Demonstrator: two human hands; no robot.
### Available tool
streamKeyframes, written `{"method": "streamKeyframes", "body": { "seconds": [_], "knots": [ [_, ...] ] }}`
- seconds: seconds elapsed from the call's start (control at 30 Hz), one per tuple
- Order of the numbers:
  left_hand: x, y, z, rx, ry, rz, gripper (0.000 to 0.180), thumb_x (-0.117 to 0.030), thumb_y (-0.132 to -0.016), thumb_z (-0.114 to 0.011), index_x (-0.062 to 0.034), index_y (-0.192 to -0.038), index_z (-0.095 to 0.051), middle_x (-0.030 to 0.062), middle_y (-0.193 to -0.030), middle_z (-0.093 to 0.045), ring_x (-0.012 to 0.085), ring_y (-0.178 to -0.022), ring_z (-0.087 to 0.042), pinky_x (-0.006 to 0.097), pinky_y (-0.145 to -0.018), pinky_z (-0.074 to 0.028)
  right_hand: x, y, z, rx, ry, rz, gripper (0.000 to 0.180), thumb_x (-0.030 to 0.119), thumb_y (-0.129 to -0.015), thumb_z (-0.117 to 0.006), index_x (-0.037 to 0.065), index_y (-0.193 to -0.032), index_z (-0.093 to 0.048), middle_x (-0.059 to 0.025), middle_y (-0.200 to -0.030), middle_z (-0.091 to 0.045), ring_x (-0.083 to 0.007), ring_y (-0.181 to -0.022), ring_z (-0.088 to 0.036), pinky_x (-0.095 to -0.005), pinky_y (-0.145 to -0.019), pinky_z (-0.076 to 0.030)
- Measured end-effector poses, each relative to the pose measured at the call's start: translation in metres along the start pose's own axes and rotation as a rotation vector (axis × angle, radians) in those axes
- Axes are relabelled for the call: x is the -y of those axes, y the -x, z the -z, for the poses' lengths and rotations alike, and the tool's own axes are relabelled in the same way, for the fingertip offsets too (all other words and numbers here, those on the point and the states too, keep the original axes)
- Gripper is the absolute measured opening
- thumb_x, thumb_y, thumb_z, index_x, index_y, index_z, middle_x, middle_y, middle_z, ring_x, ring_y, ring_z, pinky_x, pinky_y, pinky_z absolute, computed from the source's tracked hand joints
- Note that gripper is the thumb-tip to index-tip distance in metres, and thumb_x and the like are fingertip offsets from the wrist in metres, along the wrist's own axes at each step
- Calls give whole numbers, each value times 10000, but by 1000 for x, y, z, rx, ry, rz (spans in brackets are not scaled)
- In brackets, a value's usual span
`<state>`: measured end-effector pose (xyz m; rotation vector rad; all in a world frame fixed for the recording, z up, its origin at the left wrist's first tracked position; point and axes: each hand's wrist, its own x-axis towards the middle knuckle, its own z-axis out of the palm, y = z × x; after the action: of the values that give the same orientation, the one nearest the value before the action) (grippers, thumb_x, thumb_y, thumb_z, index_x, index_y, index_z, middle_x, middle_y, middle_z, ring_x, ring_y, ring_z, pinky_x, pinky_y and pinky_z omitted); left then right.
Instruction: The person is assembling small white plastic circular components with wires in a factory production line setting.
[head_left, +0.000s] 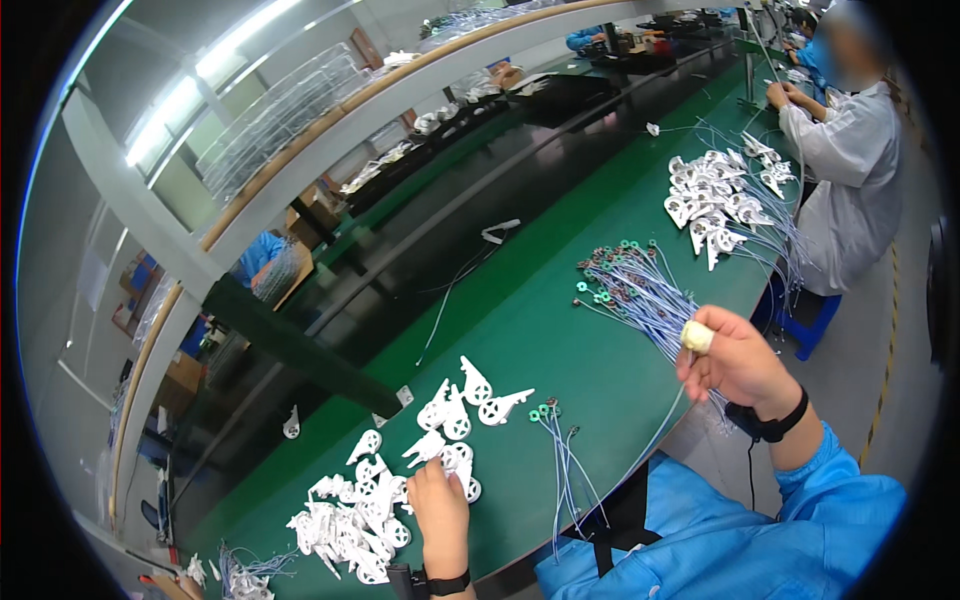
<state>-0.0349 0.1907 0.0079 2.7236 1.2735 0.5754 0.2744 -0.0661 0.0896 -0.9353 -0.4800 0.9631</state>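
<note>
My left hand (440, 510) is over the near pile of white plastic parts (345, 525), its fingers curled onto one white plastic part (457, 458) at the pile's right side. These parts have a round spoked end and a narrow arm. Higher and to the right, my right hand (745, 365) is closed in a pinch, with a pale yellow cover on one finger. A thin blue-grey wire (660, 432) runs down from its fingertips toward my lap; the fingers hide its upper end. Beside that hand lies a large bundle of wires (640, 290) with green and brown ring ends.
A few wires (560, 455) with green ends lie between my hands. Farther right is a heap of white parts with wires (715, 200), near a co-worker in white (850, 150). A dark post (300, 345) meets the green table (540, 345); a dark belt (450, 240) runs behind.
</note>
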Motion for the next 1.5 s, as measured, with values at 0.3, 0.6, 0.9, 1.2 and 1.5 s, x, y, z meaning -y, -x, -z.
{"method": "streamKeyframes", "body": {
  "seconds": [0.3, 0.6, 0.9, 1.2, 1.5],
  "knots": [
    [-26, 28, 21, -57, 621, 317, 393, -88, -874, -568, 21, -1232, -449, 155, -1112, -564, 303, -1004, -525, 415, -874, -430, 33, 17, 12, 9, -91, 22, 106, 142, -956, -459, 45, -979, -498, -138, -685, -594, -178, -421, -540, -256, -359, -419],
    [-90, 152, 26, 131, 1590, 518, 333, -114, -956, -426, 3, -1265, -385, 109, -957, -574, 139, -744, -556, 253, -656, -466, -2, 7, -3, 123, -87, -273, 126, 168, -950, -494, 46, -973, -515, -139, -687, -583, -156, -420, -512, -249, -376, -415],
    [-114, 175, -8, 299, 2059, 817, 303, 0, -851, -465, -77, -1143, -440, 67, -901, -545, 139, -682, -511, 252, -537, -405, 27, 14, -55, 389, -473, -118, 260, 216, -1001, -311, 42, -1099, -478, -125, -727, -559, -143, -401, -489, -264, -357, -388],
    [-125, 165, 8, 226, 2157, 865, 339, 13, -832, -456, -59, -1161, -416, 96, -894, -545, 172, -709, -534, 275, -584, -444, -11, 7, -77, 432, -416, 203, 249, 197, -1004, -286, 25, -1128, -417, -168, -731, -547, -212, -433, -539, -304, -390, -448],
    [-125, 162, -2, 136, 2234, 880, 313, -13, -883, -468, -104, -1179, -419, 75, -933, -551, 167, -780, -545, 286, -628, -462, -11, 13, -61, 305, -462, 193, 319, 232, -1011, -257, 46, -1140, -482, -114, -730, -535, -189, -441, -528, -317, -388, -449]
  ]
}}
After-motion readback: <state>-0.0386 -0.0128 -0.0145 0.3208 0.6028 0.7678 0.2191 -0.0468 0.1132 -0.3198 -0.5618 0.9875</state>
